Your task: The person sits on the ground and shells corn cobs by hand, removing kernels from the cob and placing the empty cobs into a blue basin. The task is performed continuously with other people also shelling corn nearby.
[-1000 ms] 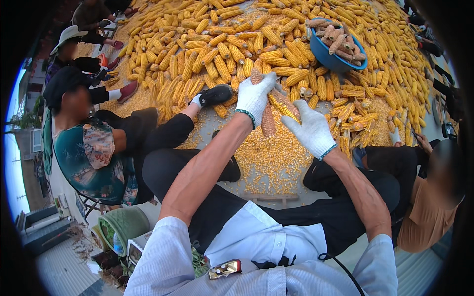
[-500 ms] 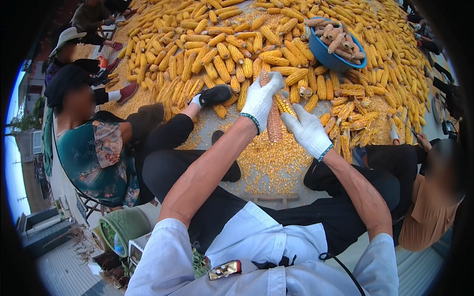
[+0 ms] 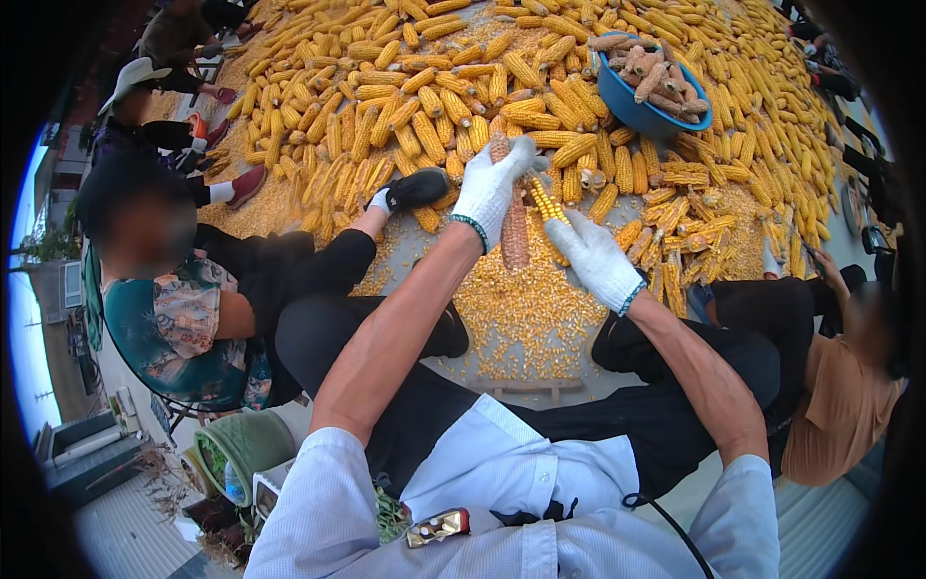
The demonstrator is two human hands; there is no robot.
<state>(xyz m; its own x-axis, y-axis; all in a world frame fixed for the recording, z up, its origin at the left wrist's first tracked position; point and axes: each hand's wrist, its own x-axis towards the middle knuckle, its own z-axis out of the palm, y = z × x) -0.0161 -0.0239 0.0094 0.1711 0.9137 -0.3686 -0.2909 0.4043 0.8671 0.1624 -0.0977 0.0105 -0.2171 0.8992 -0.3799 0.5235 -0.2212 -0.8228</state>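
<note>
A white knitted glove covers my left hand point(image 3: 490, 191), which is closed around a stripped, reddish-brown corn cob point(image 3: 515, 236). The cob stands lengthwise, its bare lower end pointing toward me. My right hand point(image 3: 595, 261), gloved the same way, grips a partly shelled ear of corn point(image 3: 547, 201) that still carries yellow kernels. The tip of this ear is close to my left fingers; whether it touches them or the cob, I cannot tell. Below both hands, loose kernels point(image 3: 526, 323) lie scattered on the ground between my knees.
A large heap of corn ears point(image 3: 424, 125) spreads ahead. On its right part rests a blue basin point(image 3: 641, 114) filled with bare cobs. Partly shelled ears point(image 3: 675, 236) lie right of my hands. Co-workers sit close on both sides; one's shoe point(image 3: 422, 187) reaches the heap's edge.
My left hand and the bare cob have shifted slightly left, away from the ear of corn in my right hand. More of that ear shows now. The person at left has moved a little.
</note>
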